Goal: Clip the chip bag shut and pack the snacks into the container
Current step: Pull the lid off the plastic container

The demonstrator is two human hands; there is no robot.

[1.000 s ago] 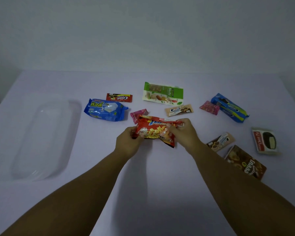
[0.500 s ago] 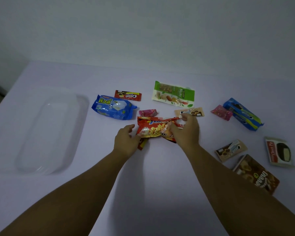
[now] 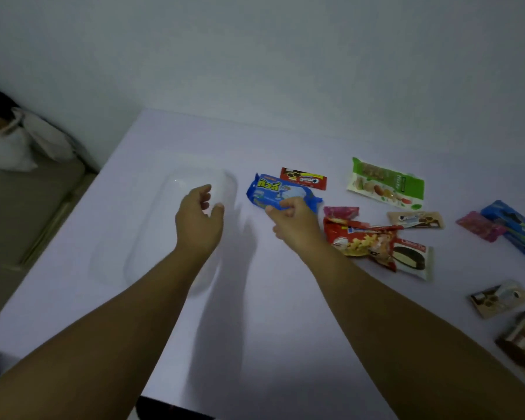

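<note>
Since half a second ago my view has swung left, so the snacks now sit right of centre and a bed or floor area with a white bag (image 3: 19, 140) shows at the upper left; both hands have left the red chip bag (image 3: 359, 239), which now lies flat on the table right of centre, partly over a chocolate-pie packet (image 3: 412, 259) that earlier lay far to the right; I cannot see a clip on it.

Grip: my right hand (image 3: 296, 224) has come up to the blue wafer pack (image 3: 281, 192), thumb and forefinger pinching its near edge, the other fingers curled under; my left hand (image 3: 199, 221) hovers above the right end of the clear container (image 3: 152, 225), fingers loosely curled and apart, holding nothing.

Container: left of centre, nothing visible inside it.

Surface: pale lilac table (image 3: 270, 313); red cookie sachet (image 3: 303, 178) just beyond the blue pack; green nut bag (image 3: 387, 184) upper right; pink candy (image 3: 341, 211) touching the chip bag's far edge; beige biscuit bar (image 3: 415, 220) to its right; second pink candy (image 3: 479, 226) beside a blue cookie sleeve (image 3: 515, 230) at the right edge; two brown packets (image 3: 499, 298) at lower right, blurred.

Room: plain grey-white wall behind.
</note>
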